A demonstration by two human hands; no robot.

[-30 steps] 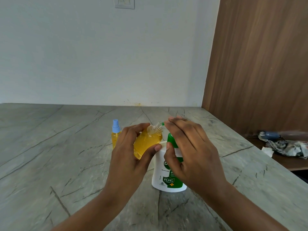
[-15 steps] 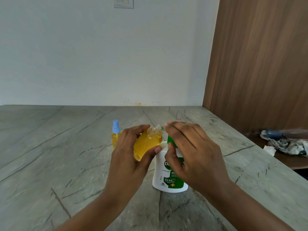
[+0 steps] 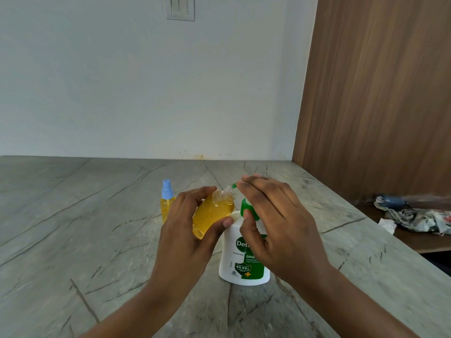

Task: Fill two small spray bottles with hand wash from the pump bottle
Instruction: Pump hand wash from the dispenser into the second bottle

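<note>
Spray bottle [image 3: 212, 215], nearly full, tilts in the left hand [image 3: 185, 237], fingers curled round it, neck at the pump bottle [image 3: 234, 262] spout, right hand [image 3: 275, 223] laid straight-fingered on top: press gently, keeping neck under spout.

Amber-full open spray bottle [image 3: 212, 215], neck tilted to white-green pump bottle [image 3: 231, 254] spout; blue-capped spray bottle [image 3: 167, 206] upright beyond.

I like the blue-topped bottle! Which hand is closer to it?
Left. The left hand is just beside the blue-topped bottle; the right hand is farther right, on the pump bottle.
</note>
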